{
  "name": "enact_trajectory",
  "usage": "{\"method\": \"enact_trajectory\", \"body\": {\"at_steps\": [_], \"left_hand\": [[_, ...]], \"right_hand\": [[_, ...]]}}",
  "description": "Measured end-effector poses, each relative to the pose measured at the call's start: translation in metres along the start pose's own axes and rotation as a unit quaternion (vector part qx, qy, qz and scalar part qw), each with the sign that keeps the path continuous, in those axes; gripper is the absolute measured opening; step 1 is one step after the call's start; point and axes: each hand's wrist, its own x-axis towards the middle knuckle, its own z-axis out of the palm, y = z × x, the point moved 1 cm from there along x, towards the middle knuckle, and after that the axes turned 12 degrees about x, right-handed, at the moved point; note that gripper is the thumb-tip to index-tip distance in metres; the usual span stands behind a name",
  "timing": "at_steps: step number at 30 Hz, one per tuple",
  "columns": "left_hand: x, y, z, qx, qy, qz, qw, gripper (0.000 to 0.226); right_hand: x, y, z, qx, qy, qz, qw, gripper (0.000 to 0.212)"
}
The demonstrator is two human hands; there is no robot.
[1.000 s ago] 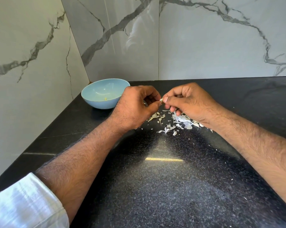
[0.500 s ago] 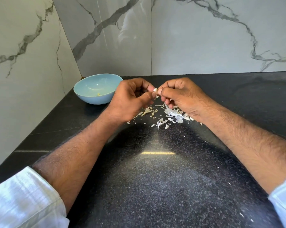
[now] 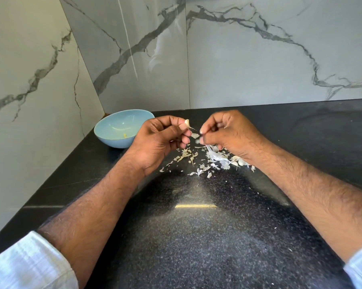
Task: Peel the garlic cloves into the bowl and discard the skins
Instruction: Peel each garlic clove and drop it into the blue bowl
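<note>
Now, from your left: the blue bowl (image 3: 121, 130) sits by the wall; your left hand (image 3: 161, 140) pinches a garlic clove (image 3: 187, 123); your right hand (image 3: 228, 132) pinches a skin flake (image 3: 195, 135) above scattered skins (image 3: 213, 159).

Grey-veined marble walls (image 3: 259, 59) meet in a corner behind a glossy black speckled countertop (image 3: 196, 236)

hands pulled apart, garlic clove (image 3: 187, 123) left with left hand (image 3: 162, 140), skin flake (image 3: 195, 135) loose between
</note>
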Motion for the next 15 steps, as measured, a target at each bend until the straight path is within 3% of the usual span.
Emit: {"method": "enact_trajectory", "body": {"at_steps": [4, 9, 12, 15], "left_hand": [[-0.001, -0.001, 0.000, 0.010, -0.009, -0.009, 1.000, 0.012], [-0.001, -0.001, 0.001, 0.020, -0.017, -0.010, 1.000, 0.018], [-0.001, -0.003, 0.000, 0.036, -0.027, -0.010, 0.999, 0.023], [-0.001, -0.004, -0.002, 0.044, -0.042, -0.012, 0.998, 0.020]], "right_hand": [[-0.003, -0.007, -0.001, -0.054, 0.030, -0.061, 0.996, 0.020], [-0.002, -0.010, -0.002, -0.032, 0.015, -0.042, 0.998, 0.023], [-0.002, -0.006, 0.000, -0.085, 0.036, -0.107, 0.990, 0.006], [-0.003, -0.003, 0.007, -0.077, 0.026, -0.167, 0.983, 0.015]]}}
